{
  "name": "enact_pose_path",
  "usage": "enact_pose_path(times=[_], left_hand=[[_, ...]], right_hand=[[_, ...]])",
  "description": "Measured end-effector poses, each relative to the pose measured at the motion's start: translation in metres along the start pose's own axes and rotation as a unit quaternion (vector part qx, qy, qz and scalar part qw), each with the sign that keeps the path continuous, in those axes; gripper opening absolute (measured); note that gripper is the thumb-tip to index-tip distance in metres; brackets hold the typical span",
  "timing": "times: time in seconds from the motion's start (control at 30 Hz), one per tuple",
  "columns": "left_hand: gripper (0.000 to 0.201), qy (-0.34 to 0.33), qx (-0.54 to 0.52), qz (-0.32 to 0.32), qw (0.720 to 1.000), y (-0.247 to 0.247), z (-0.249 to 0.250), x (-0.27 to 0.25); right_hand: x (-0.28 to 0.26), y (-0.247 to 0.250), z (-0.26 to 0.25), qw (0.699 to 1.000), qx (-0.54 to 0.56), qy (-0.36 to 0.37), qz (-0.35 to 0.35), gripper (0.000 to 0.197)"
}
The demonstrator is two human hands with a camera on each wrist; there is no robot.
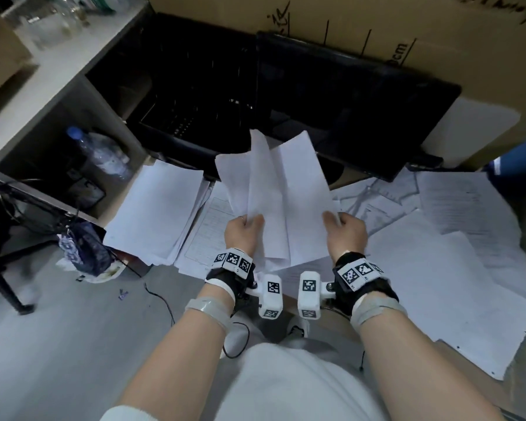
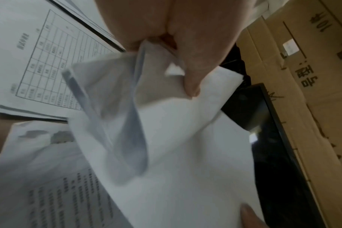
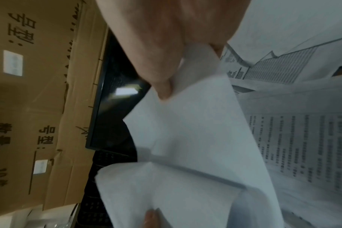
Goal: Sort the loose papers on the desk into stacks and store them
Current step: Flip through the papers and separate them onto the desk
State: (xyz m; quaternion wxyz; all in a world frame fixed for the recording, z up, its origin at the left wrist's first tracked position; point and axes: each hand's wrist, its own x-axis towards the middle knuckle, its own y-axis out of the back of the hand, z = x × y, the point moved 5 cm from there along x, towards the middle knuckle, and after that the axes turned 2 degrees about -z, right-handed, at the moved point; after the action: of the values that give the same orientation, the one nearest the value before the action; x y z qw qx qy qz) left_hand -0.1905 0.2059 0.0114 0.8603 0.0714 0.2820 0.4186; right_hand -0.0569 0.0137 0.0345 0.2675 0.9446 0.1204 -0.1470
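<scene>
Head view: held sheets (image 1: 281, 196) fan toward 12 o'clock, long axis 6–12.
L hand (image 1: 244, 231): pinches bundle's 7 o'clock corner.
R hand (image 1: 346, 230): pinches 5 o'clock corner.
Neat stack (image 1: 157, 212): at 9 o'clock, L hand nearer.

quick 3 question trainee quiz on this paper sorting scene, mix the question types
1. True or false: both hands grip the raised sheets.
2. Multiple choice: the neat stack lies on which side of the raised sheets? A) the person's left B) the person's right C) under the monitor
3. Fill in: the plastic bottle sits in the ___ compartment.

Key:
1. True: left hand and right hand each pinch a lower corner.
2. A
3. shelf
</scene>
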Motion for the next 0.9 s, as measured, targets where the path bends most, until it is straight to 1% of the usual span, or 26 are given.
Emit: enact_pose_path(times=[0.07, 0.1, 0.13, 0.17, 0.2, 0.27, 0.33, 0.4, 0.47, 0.53, 0.57, 0.6, 0.63, 0.67, 0.7, 0.73, 0.77, 0.8, 0.83, 0.87, 0.9], left_hand=[[0.043, -0.003, -0.006, 0.031, 1.000, 0.012, 0.003, 0.007], [0.044, -0.003, -0.016, 0.041, 0.999, 0.019, 0.002, 0.011], [0.045, -0.004, -0.024, 0.041, 0.999, 0.023, 0.000, 0.017], [0.046, -0.009, -0.037, 0.031, 0.999, 0.026, -0.002, 0.021], [0.046, -0.007, -0.046, 0.020, 0.999, 0.029, -0.005, 0.026], [0.038, 0.006, -0.066, 0.000, 0.998, 0.038, -0.007, 0.032], [0.028, 0.027, -0.101, -0.034, 0.994, 0.049, -0.011, 0.038], [0.029, 0.046, -0.139, -0.074, 0.986, 0.064, -0.020, 0.046], [0.034, 0.059, -0.141, -0.079, 0.985, 0.086, -0.032, 0.056], [0.035, 0.055, -0.115, -0.063, 0.990, 0.108, -0.045, 0.070], [0.036, 0.059, -0.101, -0.059, 0.991, 0.118, -0.052, 0.077], [0.035, 0.066, -0.093, -0.056, 0.992, 0.127, -0.057, 0.082], [0.032, 0.073, -0.087, -0.053, 0.992, 0.135, -0.062, 0.088], [0.028, 0.077, -0.074, -0.052, 0.993, 0.143, -0.065, 0.095], [0.026, 0.080, -0.054, -0.050, 0.994, 0.151, -0.070, 0.102], [0.026, 0.085, -0.029, -0.048, 0.995, 0.157, -0.077, 0.110], [0.026, 0.090, -0.007, -0.053, 0.994, 0.163, -0.080, 0.114], [0.025, 0.096, 0.006, -0.060, 0.994, 0.167, -0.084, 0.118], [0.024, 0.101, 0.014, -0.070, 0.992, 0.171, -0.089, 0.123], [0.025, 0.107, 0.012, -0.083, 0.991, 0.174, -0.092, 0.125], [0.025, 0.114, 0.013, -0.094, 0.989, 0.177, -0.098, 0.129]], right_hand=[[0.003, 0.005, -0.007, 0.998, 0.011, 0.003, 0.062, 0.027], [0.004, 0.005, -0.013, 0.997, 0.021, 0.020, 0.073, 0.023], [0.006, 0.000, -0.020, 0.997, 0.024, 0.043, 0.064, 0.021], [0.007, -0.009, -0.030, 0.997, 0.020, 0.065, 0.036, 0.020], [0.006, -0.023, -0.039, 0.996, 0.018, 0.084, -0.006, 0.018], [-0.001, -0.060, -0.057, 0.989, 0.004, 0.101, -0.111, 0.012], [-0.014, -0.102, -0.070, 0.973, -0.048, 0.114, -0.197, 0.017], [-0.026, -0.143, -0.071, 0.957, -0.073, 0.124, -0.251, 0.020], [-0.039, -0.177, -0.073, 0.946, -0.056, 0.111, -0.299, 0.022], [-0.046, -0.205, -0.070, 0.936, -0.030, 0.060, -0.347, 0.021], [-0.047, -0.215, -0.069, 0.935, 0.002, 0.029, -0.354, 0.015], [-0.045, -0.222, -0.065, 0.941, 0.031, 0.004, -0.338, 0.011], [-0.041, -0.227, -0.061, 0.952, 0.036, -0.005, -0.304, 0.015], [-0.034, -0.231, -0.050, 0.968, -0.003, -0.009, -0.252, 0.029], [-0.028, -0.232, -0.039, 0.977, -0.056, -0.020, -0.202, 0.048], [-0.024, -0.232, -0.023, 0.979, -0.104, -0.060, -0.164, 0.065], [-0.025, -0.231, -0.010, 0.976, -0.120, -0.118, -0.136, 0.077], [-0.027, -0.233, 0.007, 0.970, -0.111, -0.177, -0.122, 0.086], [-0.031, -0.236, 0.019, 0.966, -0.080, -0.215, -0.121, 0.090], [-0.034, -0.240, 0.027, 0.963, -0.057, -0.234, -0.123, 0.088], [-0.036, -0.245, 0.035, 0.961, -0.046, -0.243, -0.125, 0.083]])
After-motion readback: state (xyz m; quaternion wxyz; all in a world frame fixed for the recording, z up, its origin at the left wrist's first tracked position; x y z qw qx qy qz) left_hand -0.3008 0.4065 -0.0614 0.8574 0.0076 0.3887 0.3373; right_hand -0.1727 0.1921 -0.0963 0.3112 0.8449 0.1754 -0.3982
